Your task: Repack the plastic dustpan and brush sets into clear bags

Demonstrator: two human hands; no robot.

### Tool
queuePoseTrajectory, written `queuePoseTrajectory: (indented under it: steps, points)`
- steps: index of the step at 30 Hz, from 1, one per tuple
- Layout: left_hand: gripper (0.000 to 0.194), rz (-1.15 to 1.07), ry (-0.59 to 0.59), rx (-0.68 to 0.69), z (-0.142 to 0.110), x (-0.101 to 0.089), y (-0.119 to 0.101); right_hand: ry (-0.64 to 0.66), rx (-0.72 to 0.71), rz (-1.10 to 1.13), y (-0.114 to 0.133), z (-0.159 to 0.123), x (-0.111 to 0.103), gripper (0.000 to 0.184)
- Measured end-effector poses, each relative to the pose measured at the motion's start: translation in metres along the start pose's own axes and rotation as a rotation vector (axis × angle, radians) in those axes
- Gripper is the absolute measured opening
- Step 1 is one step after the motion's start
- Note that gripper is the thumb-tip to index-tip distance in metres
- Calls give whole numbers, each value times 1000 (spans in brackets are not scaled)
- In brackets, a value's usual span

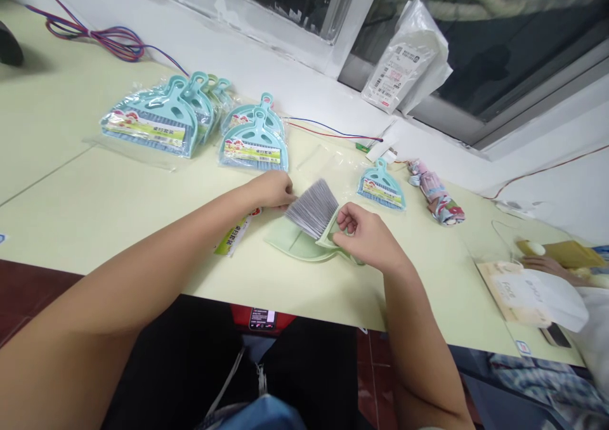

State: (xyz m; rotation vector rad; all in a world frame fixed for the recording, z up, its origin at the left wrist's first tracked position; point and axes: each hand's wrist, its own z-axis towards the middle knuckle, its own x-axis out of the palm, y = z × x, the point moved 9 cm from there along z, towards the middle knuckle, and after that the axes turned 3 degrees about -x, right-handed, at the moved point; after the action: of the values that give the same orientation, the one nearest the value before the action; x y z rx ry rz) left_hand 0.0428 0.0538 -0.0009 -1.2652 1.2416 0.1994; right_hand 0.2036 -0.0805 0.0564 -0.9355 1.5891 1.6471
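Note:
A small hand brush (311, 209) with grey bristles and a pale green base is tilted over a pale green dustpan (290, 240) on the table. My right hand (364, 233) grips the brush at its green base, fingers curled. Close to the bristle tips is my left hand (276, 190), its fingers pinched together; what they hold, if anything, is hidden. A printed card label (234, 236) lies partly under my left forearm.
Wrapped blue dustpan sets (147, 122) and more blue sets (254, 141) lie at the back left. Another blue set (380, 186) and a folded umbrella (436, 192) lie at right. Clear plastic (328, 163) lies behind the brush. Another person's hand (547, 264) is at far right.

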Motion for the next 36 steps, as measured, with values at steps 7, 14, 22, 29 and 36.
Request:
queuePoseTrajectory:
  steps: [7,14,22,29,36]
  points:
    - [8,-334,187,-12,5,8,17,15,-17,-85,3,2,10,15]
    - [13,-352,197,-14,2,6,16,61,-27,-154,8,2,20,16]
    - [22,-334,201,-7,2,6,15,71,-49,-207,9,3,24,15]
    - [20,-314,169,-25,-1,3,14,87,-60,-199,13,-1,23,15]
    - [18,-316,157,-40,0,2,15,75,-64,-204,17,-3,20,14]
